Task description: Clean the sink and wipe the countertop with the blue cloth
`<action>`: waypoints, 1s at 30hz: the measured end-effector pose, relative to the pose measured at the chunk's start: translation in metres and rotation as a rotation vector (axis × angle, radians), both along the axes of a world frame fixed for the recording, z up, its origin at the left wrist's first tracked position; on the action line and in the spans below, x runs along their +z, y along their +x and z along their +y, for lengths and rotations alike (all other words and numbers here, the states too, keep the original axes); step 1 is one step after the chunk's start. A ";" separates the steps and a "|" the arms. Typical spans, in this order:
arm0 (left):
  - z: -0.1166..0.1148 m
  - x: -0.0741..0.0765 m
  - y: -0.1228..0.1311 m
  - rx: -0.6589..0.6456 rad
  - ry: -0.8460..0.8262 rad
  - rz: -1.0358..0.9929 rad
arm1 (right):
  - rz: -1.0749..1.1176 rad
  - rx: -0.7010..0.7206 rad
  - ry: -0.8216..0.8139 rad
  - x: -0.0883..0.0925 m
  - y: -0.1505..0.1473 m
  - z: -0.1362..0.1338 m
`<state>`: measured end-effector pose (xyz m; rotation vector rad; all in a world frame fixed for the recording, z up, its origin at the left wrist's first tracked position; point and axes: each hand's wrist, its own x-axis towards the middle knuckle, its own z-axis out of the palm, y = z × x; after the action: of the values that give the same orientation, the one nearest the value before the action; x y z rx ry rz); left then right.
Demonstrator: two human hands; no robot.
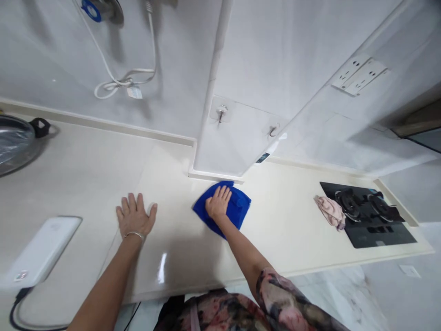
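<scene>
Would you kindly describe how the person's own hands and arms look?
The left hand is ungloved, with a slim silvery bangle at the wrist; the forearm in view is otherwise bare. The right hand is ungloved too, and its arm has a sleeve blotched in pink, beige and dark tones, ending near the elbow.

You can read no words, brand or number for certain anywhere here. The pale tag (134,92) on the white cord (152,32) against the wall is too small for you to make out. On your desk (165,184), the mark (21,276) near one end of the white device (50,246) is blurred, and the light patch (380,243) on the black cooktop (365,238) shows you no legible lettering.
</scene>
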<state>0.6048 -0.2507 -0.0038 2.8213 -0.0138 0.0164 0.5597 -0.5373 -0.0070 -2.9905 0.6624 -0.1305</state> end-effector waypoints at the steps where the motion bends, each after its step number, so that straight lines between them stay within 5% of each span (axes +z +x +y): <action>1: 0.000 0.000 -0.001 0.000 0.001 -0.014 | -0.002 0.080 0.016 0.002 0.008 0.021; 7: -0.001 -0.002 -0.007 0.002 0.006 -0.079 | 0.029 0.417 0.105 0.014 0.043 0.106; 11: 0.002 -0.009 -0.009 0.002 -0.014 -0.121 | 0.044 0.438 0.097 0.015 0.054 0.124; 16: 0.004 -0.011 -0.011 0.003 -0.059 -0.108 | 0.011 0.740 0.133 0.011 0.080 0.141; 24: 0.003 -0.008 -0.014 0.012 -0.033 -0.093 | -0.058 0.330 0.099 0.002 0.204 0.138; 30: 0.003 -0.013 -0.020 0.017 -0.086 -0.072 | -0.142 0.209 0.029 -0.010 0.265 0.135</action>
<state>0.5850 -0.2476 -0.0164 2.7334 -0.0057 0.1200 0.8248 -0.4027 -0.0169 -2.9639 0.3327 -0.3127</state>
